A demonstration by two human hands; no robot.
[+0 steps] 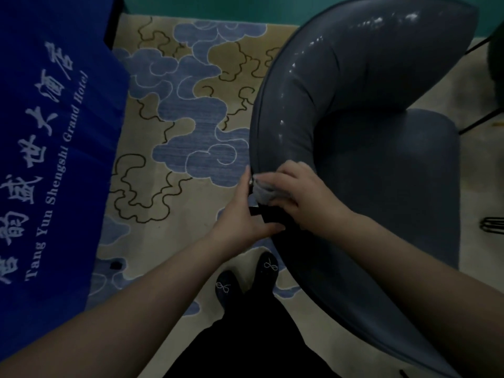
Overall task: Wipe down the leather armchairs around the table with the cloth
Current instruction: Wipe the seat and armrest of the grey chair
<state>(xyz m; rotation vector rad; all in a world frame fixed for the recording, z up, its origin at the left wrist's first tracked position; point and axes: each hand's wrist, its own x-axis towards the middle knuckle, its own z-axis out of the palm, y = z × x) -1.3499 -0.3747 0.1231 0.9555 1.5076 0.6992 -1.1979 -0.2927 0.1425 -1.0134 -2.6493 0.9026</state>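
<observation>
R hand (302, 197) grips crumpled cloth (262, 192), glossy armchair (354, 85)

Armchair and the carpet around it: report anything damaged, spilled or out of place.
Nothing stands out. The grey armchair looks intact and glossy, with no visible tears. The right hand holds the cloth on its curved rim; the left hand rests against the outer edge. One small dark object lies on the carpet, too small to identify.
</observation>
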